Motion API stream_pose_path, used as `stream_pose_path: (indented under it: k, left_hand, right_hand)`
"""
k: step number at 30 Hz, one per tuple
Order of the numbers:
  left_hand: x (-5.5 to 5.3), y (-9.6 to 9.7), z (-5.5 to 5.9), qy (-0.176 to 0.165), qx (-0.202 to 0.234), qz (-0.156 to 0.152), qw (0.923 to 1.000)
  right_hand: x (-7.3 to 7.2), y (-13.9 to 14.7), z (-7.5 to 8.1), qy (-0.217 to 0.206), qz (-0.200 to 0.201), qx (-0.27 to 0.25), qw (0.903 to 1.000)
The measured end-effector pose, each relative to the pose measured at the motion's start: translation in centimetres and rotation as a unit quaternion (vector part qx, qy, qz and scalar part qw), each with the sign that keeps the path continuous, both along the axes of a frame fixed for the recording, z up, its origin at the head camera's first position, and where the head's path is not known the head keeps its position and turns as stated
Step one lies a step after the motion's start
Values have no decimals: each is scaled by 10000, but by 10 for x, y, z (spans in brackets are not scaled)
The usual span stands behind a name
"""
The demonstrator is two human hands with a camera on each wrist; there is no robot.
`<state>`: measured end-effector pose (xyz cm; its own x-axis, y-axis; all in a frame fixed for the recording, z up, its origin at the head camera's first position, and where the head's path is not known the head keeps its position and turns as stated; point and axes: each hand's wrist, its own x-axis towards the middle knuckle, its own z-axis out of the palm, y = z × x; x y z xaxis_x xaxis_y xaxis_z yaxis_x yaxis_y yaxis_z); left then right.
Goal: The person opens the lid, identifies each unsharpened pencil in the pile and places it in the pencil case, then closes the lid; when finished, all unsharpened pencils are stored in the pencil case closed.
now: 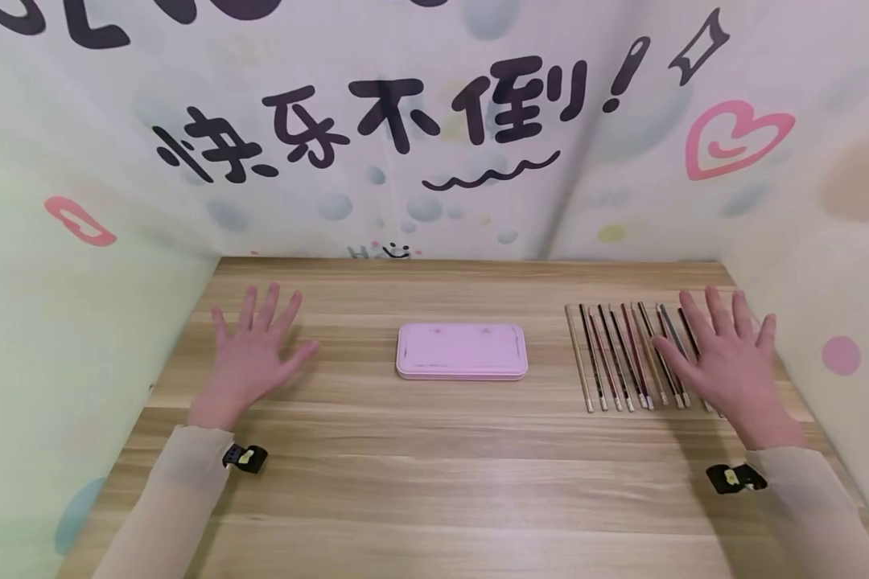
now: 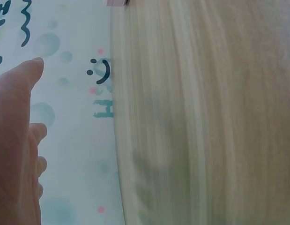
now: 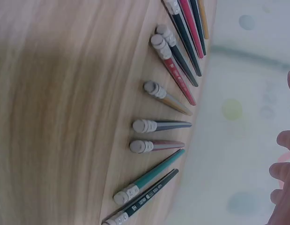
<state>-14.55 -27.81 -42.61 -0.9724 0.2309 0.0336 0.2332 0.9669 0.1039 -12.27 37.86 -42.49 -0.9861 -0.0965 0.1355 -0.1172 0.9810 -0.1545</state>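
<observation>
My left hand (image 1: 252,358) is spread with straight fingers above the left part of the table, holding nothing. On the right, my right hand (image 1: 731,366) is likewise spread and holds nothing; it hovers over the right end of a row of pencils (image 1: 611,358). In the right wrist view, several eraser-tipped pencils, among them a red pencil (image 3: 175,75) and a green pencil (image 3: 156,173), lie side by side, eraser ends toward me. A closed pink pencil case (image 1: 462,351) lies flat between the hands, left of the pencils. The right hand hides part of the rightmost pencils.
The wooden table (image 1: 434,482) meets a printed cloth wall (image 1: 434,217) at its back edge, with more cloth on the left and right. A black band with a small device (image 1: 246,458) sits at the left wrist, and another black device (image 1: 731,478) at the right.
</observation>
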Motion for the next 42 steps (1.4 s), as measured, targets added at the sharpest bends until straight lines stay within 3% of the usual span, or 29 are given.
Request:
stream_pose_path:
  k: [7,11,14,18,22,25,29,32,38,42]
  left_hand:
    - [2,4,-2,-105,72,-110,9999]
    - [2,11,-6,-321,168,-225,9991]
    - [0,19,-10,-384,629,-421,9964]
    - [1,36,-20,-480,1702,-642,9821]
    - [8,56,-28,-879,2567,-519,9611]
    - [10,70,-32,-1079,2893,-458,9500]
    - [5,84,-35,-1076,3093,-575,9431]
    - [-1,95,-40,-1071,3085,-665,9428]
    - [-10,111,-55,-1104,2726,-883,9517]
    - [-14,119,-58,-1028,2651,-916,9543]
  right_hand:
    - [1,-9,0,-12,162,-58,9999]
    - [0,-19,-2,281,602,-527,9964]
    - [-3,-31,-5,540,992,-784,9905]
    - [-6,-47,-10,851,1429,-892,9820]
    - [-4,-65,-15,1035,1750,-859,9753]
    - [-3,-79,-14,1047,1875,-817,9732]
    - [-6,-98,-10,1023,2031,-861,9700]
    - [-10,-114,-9,958,2197,-850,9671]
    - [-18,-149,-14,778,2553,-632,9616]
    - [-22,-172,-13,742,2832,-431,9552]
